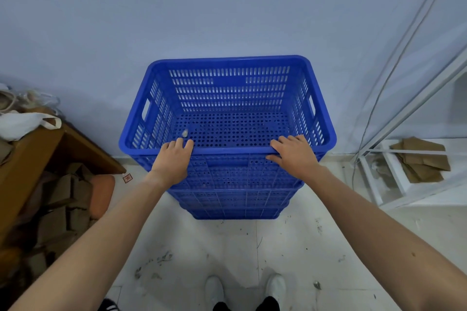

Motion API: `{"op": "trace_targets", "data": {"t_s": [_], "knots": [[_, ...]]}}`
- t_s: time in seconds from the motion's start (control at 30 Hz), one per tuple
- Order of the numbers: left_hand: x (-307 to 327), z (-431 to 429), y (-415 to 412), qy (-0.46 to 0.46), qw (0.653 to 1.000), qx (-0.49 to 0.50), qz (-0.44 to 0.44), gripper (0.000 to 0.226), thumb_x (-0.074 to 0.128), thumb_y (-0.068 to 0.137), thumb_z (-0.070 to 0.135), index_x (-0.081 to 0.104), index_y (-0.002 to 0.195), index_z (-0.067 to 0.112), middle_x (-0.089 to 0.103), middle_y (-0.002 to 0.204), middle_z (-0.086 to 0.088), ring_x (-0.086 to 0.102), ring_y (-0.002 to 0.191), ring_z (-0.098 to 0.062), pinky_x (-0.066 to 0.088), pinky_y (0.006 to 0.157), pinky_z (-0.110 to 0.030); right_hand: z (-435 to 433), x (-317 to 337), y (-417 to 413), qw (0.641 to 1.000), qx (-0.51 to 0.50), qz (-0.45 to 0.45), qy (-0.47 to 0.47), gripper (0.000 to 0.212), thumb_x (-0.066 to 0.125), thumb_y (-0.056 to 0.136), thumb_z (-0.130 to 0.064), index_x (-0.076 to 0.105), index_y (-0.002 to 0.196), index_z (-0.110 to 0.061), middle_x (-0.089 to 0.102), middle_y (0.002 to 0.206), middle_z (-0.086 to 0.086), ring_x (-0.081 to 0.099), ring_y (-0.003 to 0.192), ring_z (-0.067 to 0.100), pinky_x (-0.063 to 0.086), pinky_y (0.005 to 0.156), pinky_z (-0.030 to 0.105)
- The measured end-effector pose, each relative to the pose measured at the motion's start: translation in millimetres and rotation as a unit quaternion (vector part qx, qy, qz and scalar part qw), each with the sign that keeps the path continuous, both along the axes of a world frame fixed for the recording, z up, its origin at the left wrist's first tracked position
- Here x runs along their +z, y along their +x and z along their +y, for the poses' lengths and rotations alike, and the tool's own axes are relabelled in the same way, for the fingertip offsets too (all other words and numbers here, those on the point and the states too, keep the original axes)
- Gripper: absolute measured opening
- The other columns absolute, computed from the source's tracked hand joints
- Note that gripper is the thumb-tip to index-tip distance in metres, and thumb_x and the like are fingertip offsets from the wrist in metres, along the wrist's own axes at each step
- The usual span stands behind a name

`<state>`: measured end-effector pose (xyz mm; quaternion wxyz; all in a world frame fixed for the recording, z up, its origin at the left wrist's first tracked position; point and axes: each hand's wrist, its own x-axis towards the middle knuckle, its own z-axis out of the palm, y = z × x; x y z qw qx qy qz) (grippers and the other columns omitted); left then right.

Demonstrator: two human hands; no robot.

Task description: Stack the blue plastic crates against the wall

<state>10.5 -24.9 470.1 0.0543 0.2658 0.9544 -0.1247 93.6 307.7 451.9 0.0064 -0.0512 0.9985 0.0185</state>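
A stack of blue perforated plastic crates stands on the floor against the pale wall. The top crate [227, 98] is open and holds only a small scrap near its front left corner. Lower crates [232, 202] show beneath it as nested blue walls. My left hand [173, 161] rests on the near rim at the left, fingers curled over the edge. My right hand [294, 156] lies on the same rim at the right, fingers over the edge and thumb on the outer wall.
A brown wooden table [32, 156] with a white bag [22, 124] stands at the left, with cardboard pieces [63, 204] under it. A white metal rack [394, 171] with brown paper stands at the right. My white shoes [245, 290] are on the dirty tiled floor.
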Motion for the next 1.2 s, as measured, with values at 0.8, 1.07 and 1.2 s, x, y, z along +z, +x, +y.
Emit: {"op": "trace_targets", "data": {"t_s": [0.8, 1.07, 1.2], "knots": [[19, 20, 72, 0.043, 0.988, 0.117, -0.094, 0.116, 0.053, 0.077, 0.071, -0.019, 0.154, 0.022, -0.023, 0.163, -0.004, -0.016, 0.151, -0.023, 0.009, 0.123, -0.047, -13, 3, 26, 0.998, -0.055, -0.015, -0.025, 0.053, 0.044, 0.095, -0.054, 0.045, 0.129, -0.014, 0.052, 0.122, 0.009, 0.049, 0.114, 0.031, 0.038, 0.098, 0.045], [45, 21, 91, 0.078, 0.978, 0.122, -0.147, 0.098, 0.05, 0.087, 0.059, -0.009, 0.157, 0.024, -0.013, 0.166, -0.002, -0.008, 0.153, -0.019, 0.018, 0.121, -0.043, -24, 45, 47, 0.986, -0.084, -0.14, -0.016, 0.075, 0.04, 0.096, -0.055, 0.01, 0.157, -0.022, 0.026, 0.158, 0.012, 0.026, 0.143, 0.034, 0.022, 0.118, 0.05], [55, 9, 107, 0.125, 0.971, 0.131, -0.157, 0.095, 0.054, 0.089, 0.055, -0.002, 0.158, 0.02, -0.005, 0.166, -0.004, 0.0, 0.153, -0.022, 0.017, 0.122, -0.041, -40, 76, 68, 0.983, -0.1, -0.151, -0.04, 0.069, 0.042, 0.096, -0.051, 0.022, 0.155, -0.021, 0.029, 0.158, 0.011, 0.03, 0.141, 0.034, 0.028, 0.113, 0.051]]}}
